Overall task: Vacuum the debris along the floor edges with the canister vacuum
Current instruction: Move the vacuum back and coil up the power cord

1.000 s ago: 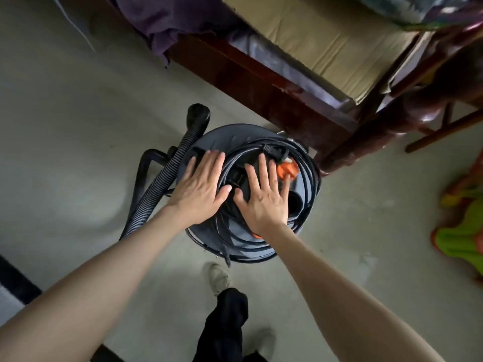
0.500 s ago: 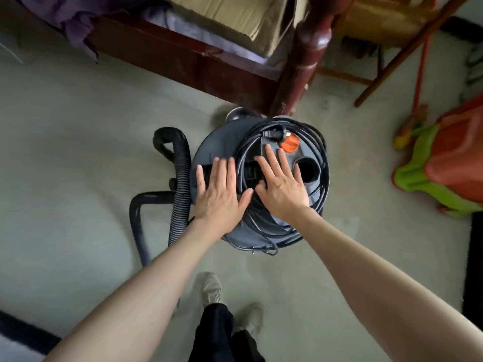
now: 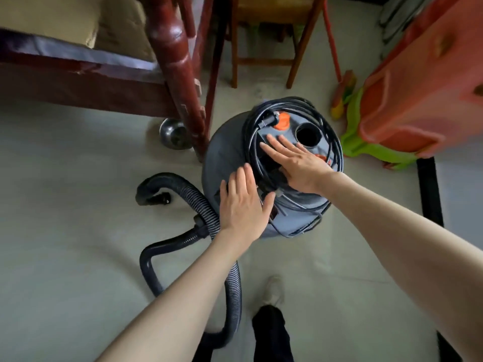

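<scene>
Two bare hands, fingers straight, gripping nothing: left hand (image 3: 241, 205) flat on the near side of the canister vacuum (image 3: 271, 168), right hand (image 3: 295, 163) flat on its lid. Ribbed hose (image 3: 232, 278) loops over the floor (image 3: 65, 257) at left. Power cord (image 3: 330, 142) coiled on the lid around an orange knob (image 3: 283, 120) and an open round port (image 3: 309, 134), interior dark. Beyond: bed post (image 3: 173, 58), metal bowl (image 3: 173, 133), wooden chair (image 3: 271, 43), orange-green plastic toy (image 3: 418, 82).

Pale grey-green concrete-looking floor (image 3: 65, 158), kinda dull daylight. Dark red wooden bed frame (image 3: 78, 84) upper left with a turned post (image 3: 173, 53); a shiny metal bowl (image 3: 173, 133) sits at its foot. Wooden chair legs (image 3: 264, 61) behind, and an orange-and-green plastic thing (image 3: 407, 82) on the right.
</scene>
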